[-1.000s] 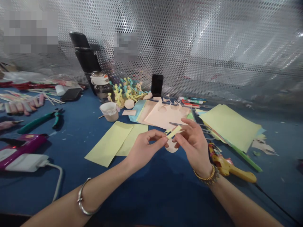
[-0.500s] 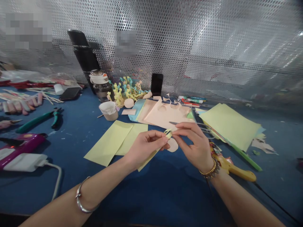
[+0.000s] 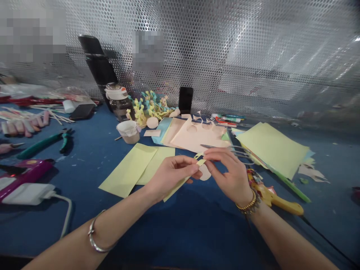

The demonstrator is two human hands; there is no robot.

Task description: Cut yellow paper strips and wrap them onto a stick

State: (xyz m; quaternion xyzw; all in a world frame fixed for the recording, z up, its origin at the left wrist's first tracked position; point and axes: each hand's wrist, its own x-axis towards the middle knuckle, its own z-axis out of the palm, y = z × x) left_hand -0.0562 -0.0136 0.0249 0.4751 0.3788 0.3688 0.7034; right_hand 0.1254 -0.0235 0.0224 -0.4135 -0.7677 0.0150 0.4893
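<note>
My left hand [image 3: 170,176] is closed, pinching a pale yellow paper strip [image 3: 176,190] between thumb and fingers. The strip's tail slants down to the left below that hand. At its upper end a small loop or fold shows. My right hand [image 3: 229,172] has thumb and index finger pinched on this folded end. Just beneath the fingertips lies a cream paper circle [image 3: 205,173], partly covered. Scissors [image 3: 207,146] rest on peach paper sheets [image 3: 197,137] behind my right hand. To the left of my left hand lie yellow paper pieces [image 3: 128,172].
A white cup [image 3: 129,132], a lidded jar [image 3: 118,101] and paper stars on stems [image 3: 149,108] stand at back left. Teal pliers [image 3: 42,144] and a purple power strip [image 3: 28,172] lie left. A yellow glue gun [image 3: 287,205] and yellow sheets [image 3: 275,146] lie right.
The strip's folded end has turned between my fingertips, showing a flatter face and a narrow loop. My right fingers have shifted slightly over it; my left hand has hardly moved.
</note>
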